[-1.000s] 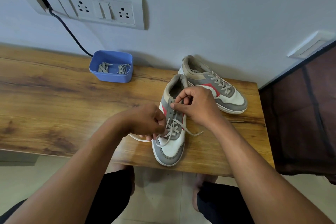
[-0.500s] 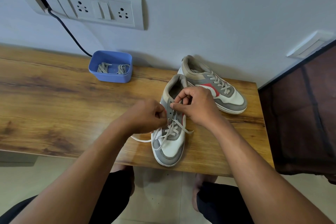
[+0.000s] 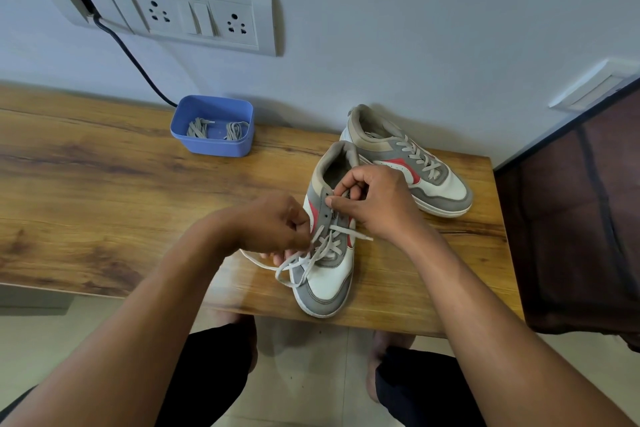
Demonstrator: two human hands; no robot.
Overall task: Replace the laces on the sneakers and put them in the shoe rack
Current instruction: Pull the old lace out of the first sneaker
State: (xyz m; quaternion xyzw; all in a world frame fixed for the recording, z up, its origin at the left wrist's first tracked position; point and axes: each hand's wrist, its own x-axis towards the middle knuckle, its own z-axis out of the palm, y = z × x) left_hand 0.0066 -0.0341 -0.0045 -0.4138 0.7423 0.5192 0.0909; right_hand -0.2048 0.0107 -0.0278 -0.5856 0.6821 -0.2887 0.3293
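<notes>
A grey, white and red sneaker stands toe towards me near the table's front edge, its grey lace partly pulled loose and looping off its left side. My left hand pinches that lace beside the shoe's left eyelets. My right hand grips the upper eyelet flap and tongue. The second sneaker, fully laced, lies behind it near the wall. A blue box at the back holds two bundled grey laces.
The wooden table runs along a white wall with a socket panel and a black cable. A dark fabric-covered rack stands right of the table. My knees and feet show below on the tiled floor.
My left hand moved up along the shoe's left side with the lace, and loose loops have spread out by the toe. The right hand kept its hold.
</notes>
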